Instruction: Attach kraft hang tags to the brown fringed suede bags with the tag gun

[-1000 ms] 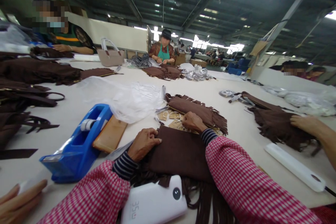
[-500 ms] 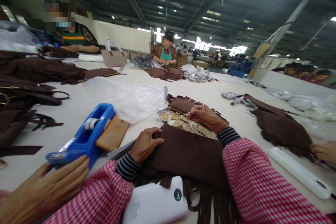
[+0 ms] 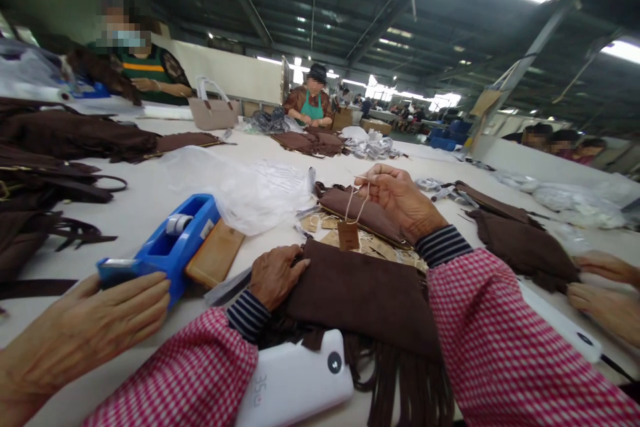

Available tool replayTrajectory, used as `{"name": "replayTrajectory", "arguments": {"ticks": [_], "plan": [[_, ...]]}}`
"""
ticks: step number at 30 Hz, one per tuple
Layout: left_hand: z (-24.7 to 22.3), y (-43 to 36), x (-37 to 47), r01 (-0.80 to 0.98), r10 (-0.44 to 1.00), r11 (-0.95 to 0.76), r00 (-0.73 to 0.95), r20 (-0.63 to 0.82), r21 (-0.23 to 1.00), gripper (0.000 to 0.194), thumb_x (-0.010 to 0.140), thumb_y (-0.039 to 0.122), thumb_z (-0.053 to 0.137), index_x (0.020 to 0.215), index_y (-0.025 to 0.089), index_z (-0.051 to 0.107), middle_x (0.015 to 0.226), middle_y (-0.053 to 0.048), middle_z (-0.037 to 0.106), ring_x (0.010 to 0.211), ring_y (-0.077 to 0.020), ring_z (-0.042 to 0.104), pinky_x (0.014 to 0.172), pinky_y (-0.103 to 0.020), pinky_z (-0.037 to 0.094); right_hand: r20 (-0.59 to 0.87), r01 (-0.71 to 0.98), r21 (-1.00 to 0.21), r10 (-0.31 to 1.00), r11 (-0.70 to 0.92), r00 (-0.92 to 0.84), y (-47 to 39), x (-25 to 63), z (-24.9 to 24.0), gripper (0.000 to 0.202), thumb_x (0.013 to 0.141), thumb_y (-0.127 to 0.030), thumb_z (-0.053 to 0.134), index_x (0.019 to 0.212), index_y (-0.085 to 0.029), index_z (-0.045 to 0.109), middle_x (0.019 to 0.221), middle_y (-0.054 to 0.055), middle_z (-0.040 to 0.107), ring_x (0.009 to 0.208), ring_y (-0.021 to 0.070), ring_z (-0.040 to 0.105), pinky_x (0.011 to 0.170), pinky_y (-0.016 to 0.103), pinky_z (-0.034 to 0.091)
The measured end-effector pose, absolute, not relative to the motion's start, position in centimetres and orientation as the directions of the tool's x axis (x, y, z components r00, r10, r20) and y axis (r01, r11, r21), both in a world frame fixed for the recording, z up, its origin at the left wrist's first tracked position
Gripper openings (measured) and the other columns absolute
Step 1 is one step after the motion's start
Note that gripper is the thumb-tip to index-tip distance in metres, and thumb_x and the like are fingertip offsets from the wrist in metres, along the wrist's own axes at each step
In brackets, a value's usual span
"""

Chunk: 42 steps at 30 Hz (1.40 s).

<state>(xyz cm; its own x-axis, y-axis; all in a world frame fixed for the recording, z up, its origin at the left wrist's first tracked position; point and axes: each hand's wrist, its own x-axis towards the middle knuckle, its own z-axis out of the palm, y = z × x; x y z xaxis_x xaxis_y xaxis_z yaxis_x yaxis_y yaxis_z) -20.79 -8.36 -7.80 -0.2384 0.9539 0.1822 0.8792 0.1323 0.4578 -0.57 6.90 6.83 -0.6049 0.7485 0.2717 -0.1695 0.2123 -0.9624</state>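
Note:
A dark brown fringed bag (image 3: 360,293) lies flat in front of me, fringe towards me. At its upper left corner my left hand (image 3: 276,275) holds it, fingers curled over the edge. My right hand (image 3: 397,197) is raised above the far edge, pinching a pale string. From that string dangles a small brown hang tag (image 3: 349,235). Beneath it spreads a pile of loose tan tags (image 3: 385,250) with white strings, partly hidden by the bag. Another brown bag (image 3: 363,210) lies just behind the pile.
A co-worker's hand (image 3: 95,327) rests on a blue tape dispenser (image 3: 170,250) at left, beside a tan phone case (image 3: 217,255). A white power bank (image 3: 300,380) lies nearest me. Clear plastic bags (image 3: 250,187) lie ahead. Another person's hands (image 3: 607,293) are at right, near brown bags (image 3: 525,247).
My right hand has risen from the tag pile, lifting one tag by its string. My left hand stays at the bag's corner. At right, a second hand of another person has come into view.

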Motion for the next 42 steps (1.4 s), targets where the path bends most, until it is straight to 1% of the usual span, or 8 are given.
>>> {"name": "replayTrajectory", "arguments": {"ticks": [6, 11, 15, 19, 26, 35, 39, 42], "plan": [[-5.9, -8.6, -21.3, 0.850, 0.827, -0.035, -0.271, 0.493, 0.525, 0.022, 0.093, 0.039, 0.060, 0.100, 0.023, 0.073, 0.103, -0.009, 0.068, 0.106, -0.0269, 0.057, 0.089, -0.035, 0.045, 0.124, 0.078, -0.951, 0.601, 0.300, -0.790, 4.2, -1.0, 5.2, 0.014, 0.079, -0.028, 0.072, 0.079, -0.017, 0.064, 0.079, 0.002, 0.071, 0.055, 0.0082, 0.049, 0.053, 0.021, 0.039], [-4.2, -8.8, -21.4, 0.268, 0.948, -0.205, -0.183, 0.258, 0.941, 0.044, 0.090, 0.048, 0.064, 0.122, 0.019, 0.067, 0.090, -0.004, 0.068, 0.076, -0.0180, 0.060, 0.062, -0.027, 0.046, 0.027, 0.115, -0.955, 0.465, 0.274, -0.885, 2.5, -3.1, 3.1, 0.017, 0.075, -0.030, 0.073, 0.075, -0.017, 0.062, 0.077, 0.000, 0.067, 0.056, 0.0084, 0.049, 0.053, 0.021, 0.038], [-4.2, -8.9, -21.0, 0.032, 0.969, -0.182, -0.163, 0.184, 0.983, 0.036, 0.083, 0.042, 0.072, 0.106, 0.013, 0.073, 0.076, -0.002, 0.066, 0.062, -0.0125, 0.054, 0.055, -0.024, 0.042, 0.004, 0.137, -0.948, 0.441, 0.286, -0.897, 2.4, -4.3, 2.1, 0.023, 0.076, -0.036, 0.073, 0.072, -0.017, 0.060, 0.073, -0.001, 0.061, 0.062, 0.0102, 0.050, 0.055, 0.021, 0.040], [-4.3, -8.8, -21.2, 0.066, 0.945, -0.211, -0.241, 0.221, 0.975, 0.026, 0.082, 0.038, 0.072, 0.085, 0.012, 0.075, 0.070, -0.002, 0.066, 0.060, -0.0121, 0.055, 0.056, -0.024, 0.044, 0.029, 0.112, -0.967, 0.536, 0.229, -0.844, 2.3, -4.7, 0.3, 0.020, 0.073, -0.030, 0.076, 0.075, -0.017, 0.061, 0.078, 0.001, 0.064, 0.071, 0.0123, 0.057, 0.061, 0.021, 0.044], [-4.2, -8.8, -21.5, 0.090, 0.937, -0.223, -0.256, 0.239, 0.971, 0.027, 0.082, 0.039, 0.073, 0.086, 0.013, 0.076, 0.070, -0.003, 0.069, 0.063, -0.0137, 0.059, 0.059, -0.024, 0.047, -0.071, -0.014, -0.988, 0.540, -0.151, -0.839, 0.6, -5.2, -2.3, 0.041, 0.078, -0.042, 0.079, 0.106, -0.021, 0.057, 0.087, 0.002, 0.069, 0.070, 0.0143, 0.066, 0.063, 0.025, 0.051], [-3.8, -8.1, -21.5, 0.056, 0.955, -0.224, -0.184, 0.231, 0.973, 0.027, 0.084, 0.037, 0.072, 0.095, 0.013, 0.075, 0.076, -0.004, 0.072, 0.069, -0.0163, 0.065, 0.065, -0.027, 0.053, -0.091, 0.135, -0.990, 0.572, 0.034, -0.815, 0.8, -3.5, -0.7, 0.031, 0.077, -0.043, 0.078, 0.078, -0.014, 0.068, 0.066, -0.002, 0.057, 0.058, 0.0086, 0.045, 0.049, 0.020, 0.026], [-1.6, -7.7, -21.3, 0.362, 0.931, -0.303, -0.088, 0.355, 0.882, 0.020, 0.089, 0.032, 0.065, 0.092, 0.016, 0.076, 0.080, -0.003, 0.074, 0.075, -0.0168, 0.066, 0.070, -0.027, 0.051, 0.021, 0.046, -0.994, 0.603, 0.095, -0.798, 1.0, -2.9, -0.5, 0.020, 0.075, -0.031, 0.078, 0.087, -0.016, 0.070, 0.086, 0.001, 0.066, 0.077, 0.0130, 0.056, 0.061, 0.022, 0.041], [1.2, -7.4, -21.2, 0.647, 0.889, -0.385, 0.069, 0.452, 0.658, 0.018, 0.091, 0.027, 0.062, 0.092, 0.020, 0.078, 0.088, -0.003, 0.075, 0.082, -0.0172, 0.065, 0.078, -0.028, 0.048, 0.071, -0.158, -0.983, 0.600, -0.094, -0.797, 0.7, -3.2, -0.8, 0.040, 0.074, -0.028, 0.079, 0.111, -0.022, 0.067, 0.107, 0.002, 0.068, 0.094, 0.0163, 0.062, 0.069, 0.023, 0.049]]}}
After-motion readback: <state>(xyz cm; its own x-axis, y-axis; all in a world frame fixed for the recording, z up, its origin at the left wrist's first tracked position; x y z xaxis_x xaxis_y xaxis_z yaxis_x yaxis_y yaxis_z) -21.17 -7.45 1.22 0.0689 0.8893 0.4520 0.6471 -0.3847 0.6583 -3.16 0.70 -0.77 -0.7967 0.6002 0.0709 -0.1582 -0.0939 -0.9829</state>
